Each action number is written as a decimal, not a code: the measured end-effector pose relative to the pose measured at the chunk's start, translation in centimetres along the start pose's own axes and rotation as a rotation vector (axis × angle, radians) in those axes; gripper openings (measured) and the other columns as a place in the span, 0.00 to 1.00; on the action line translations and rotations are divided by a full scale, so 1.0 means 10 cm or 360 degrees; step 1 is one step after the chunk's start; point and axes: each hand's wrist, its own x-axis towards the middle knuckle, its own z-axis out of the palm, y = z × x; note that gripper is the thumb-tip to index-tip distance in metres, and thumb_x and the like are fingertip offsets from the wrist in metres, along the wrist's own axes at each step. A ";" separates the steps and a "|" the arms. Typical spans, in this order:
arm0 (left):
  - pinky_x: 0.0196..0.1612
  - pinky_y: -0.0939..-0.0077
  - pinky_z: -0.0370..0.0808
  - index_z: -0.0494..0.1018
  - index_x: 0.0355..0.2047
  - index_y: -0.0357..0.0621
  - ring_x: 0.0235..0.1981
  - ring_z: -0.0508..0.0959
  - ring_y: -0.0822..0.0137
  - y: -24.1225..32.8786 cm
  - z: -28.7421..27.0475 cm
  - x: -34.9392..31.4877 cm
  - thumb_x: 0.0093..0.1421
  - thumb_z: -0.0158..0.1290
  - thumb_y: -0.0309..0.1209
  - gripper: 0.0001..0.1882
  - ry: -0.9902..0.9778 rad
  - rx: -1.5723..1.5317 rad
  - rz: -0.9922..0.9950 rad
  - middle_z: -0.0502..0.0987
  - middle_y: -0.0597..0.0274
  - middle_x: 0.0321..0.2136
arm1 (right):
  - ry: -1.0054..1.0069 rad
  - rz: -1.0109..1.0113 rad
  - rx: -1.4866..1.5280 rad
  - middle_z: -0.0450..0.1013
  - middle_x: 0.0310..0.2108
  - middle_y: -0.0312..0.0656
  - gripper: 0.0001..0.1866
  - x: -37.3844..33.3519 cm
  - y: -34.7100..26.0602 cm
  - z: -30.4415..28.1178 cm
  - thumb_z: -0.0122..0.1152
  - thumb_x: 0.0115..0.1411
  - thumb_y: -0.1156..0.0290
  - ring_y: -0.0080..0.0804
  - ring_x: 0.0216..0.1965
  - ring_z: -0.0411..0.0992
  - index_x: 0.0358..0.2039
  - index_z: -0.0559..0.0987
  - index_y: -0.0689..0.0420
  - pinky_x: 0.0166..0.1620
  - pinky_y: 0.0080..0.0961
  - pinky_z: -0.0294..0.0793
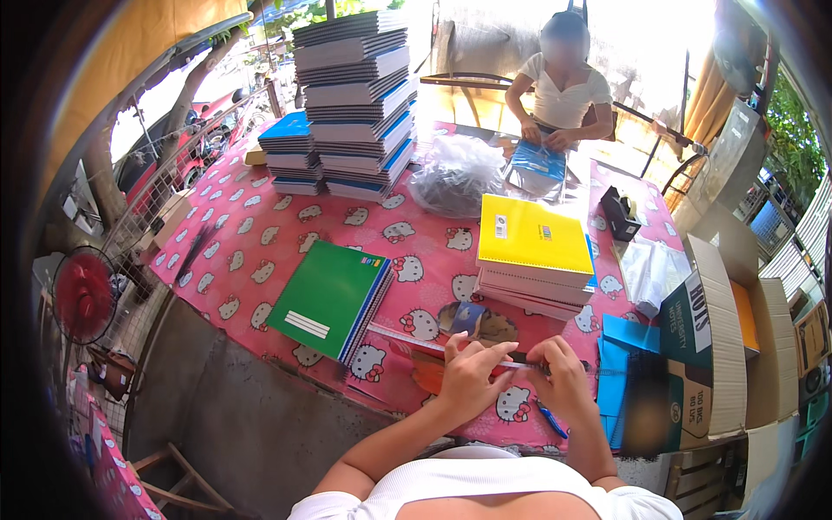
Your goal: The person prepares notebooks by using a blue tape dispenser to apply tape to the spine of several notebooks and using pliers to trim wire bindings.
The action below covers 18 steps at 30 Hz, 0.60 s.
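Close to the table's near edge, my left hand (472,374) and my right hand (562,378) face each other with fingers bent in a pinch. A thin pale strip (517,365) runs between their fingertips; its kind is too small to make out. A dark thin piece shows beside my right fingers, partly hidden. Just beyond the hands lies a roundish brown and blue object (482,322). Left of them is a stack of spiral notebooks with a green cover (325,295). Past the brown object stands a yellow-covered notebook stack (537,234). Blue-handled pliers (551,419) rest by my right wrist.
Tall notebook piles (355,104) stand at the far left beside a clear plastic bag (459,178). Across the table, another person handles a blue notebook (539,160). A tape dispenser (620,213), blue sheets (614,381) and an open carton (711,347) are on the right.
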 end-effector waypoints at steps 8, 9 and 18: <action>0.55 0.61 0.59 0.74 0.48 0.52 0.31 0.76 0.72 0.03 -0.02 -0.01 0.47 0.65 0.34 0.26 -0.0013 -0.0005 -0.0014 0.79 0.74 0.29 | -0.0181 -0.0073 -0.0092 0.69 0.28 0.43 0.10 -0.03 0.05 0.01 0.66 0.50 0.71 0.45 0.33 0.71 0.29 0.75 0.59 0.35 0.37 0.69; 0.54 0.62 0.59 0.74 0.49 0.52 0.31 0.76 0.72 0.03 -0.01 -0.01 0.47 0.65 0.34 0.26 -0.0014 -0.0011 -0.0018 0.79 0.74 0.29 | -0.0193 -0.0132 -0.0158 0.69 0.29 0.43 0.10 -0.04 0.08 0.02 0.66 0.50 0.71 0.45 0.33 0.70 0.30 0.75 0.59 0.35 0.37 0.69; 0.52 0.66 0.61 0.70 0.51 0.46 0.43 0.76 0.66 0.02 -0.07 0.00 0.47 0.65 0.33 0.29 -0.0026 -0.0004 0.0006 0.76 0.61 0.46 | -0.0267 -0.0230 -0.0119 0.70 0.27 0.40 0.07 0.05 0.04 -0.01 0.64 0.51 0.71 0.41 0.34 0.70 0.28 0.76 0.57 0.37 0.36 0.68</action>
